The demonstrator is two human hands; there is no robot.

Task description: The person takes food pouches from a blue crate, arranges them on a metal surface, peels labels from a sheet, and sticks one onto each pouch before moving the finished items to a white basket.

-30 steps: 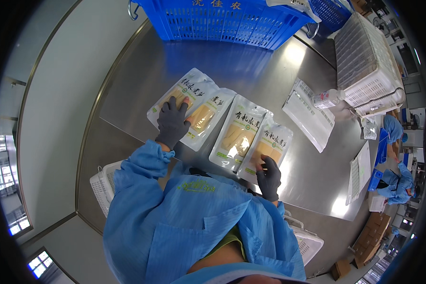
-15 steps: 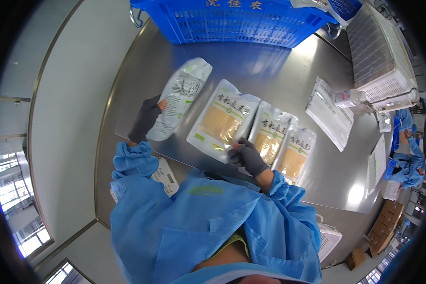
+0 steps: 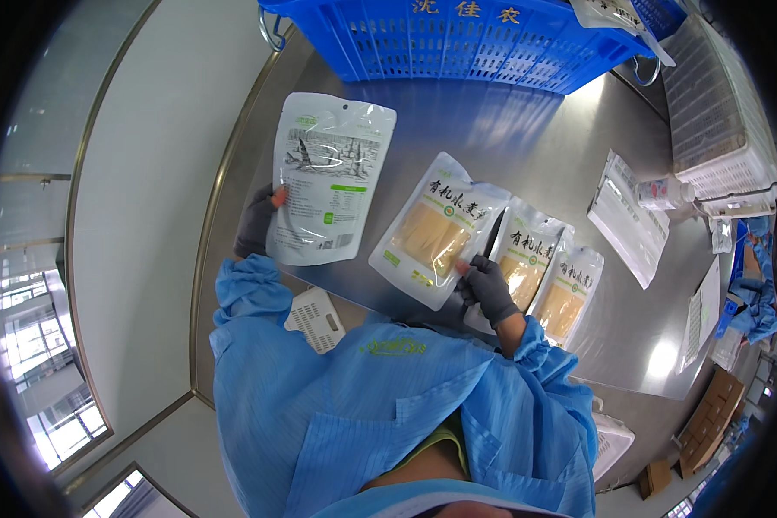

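Observation:
In dark fingerless gloves, both my hands are at work over a steel table. My left hand (image 3: 258, 222) grips the left edge of a white food pouch (image 3: 332, 186), whose printed back faces up. With its thumb over the right edge, my right hand (image 3: 488, 289) pinches a second pouch (image 3: 432, 233), which has a clear window with pale yellow contents. Just right of it lie a third windowed pouch (image 3: 520, 259) and a fourth pouch (image 3: 570, 293), side by side. My right hand and wrist hide part of the third one.
A blue plastic crate (image 3: 457, 52) stands at the table's far edge. To the right are white flat bags (image 3: 630, 220), a small clear bottle (image 3: 665, 193) and a white crate (image 3: 721, 121). A white basket (image 3: 315, 319) sits below the near edge, and a wall borders the left.
The pouch in my left hand has turned from tilted to nearly flat toward me. My right hand now pinches the second pouch's edge. The whole view has shifted slightly.

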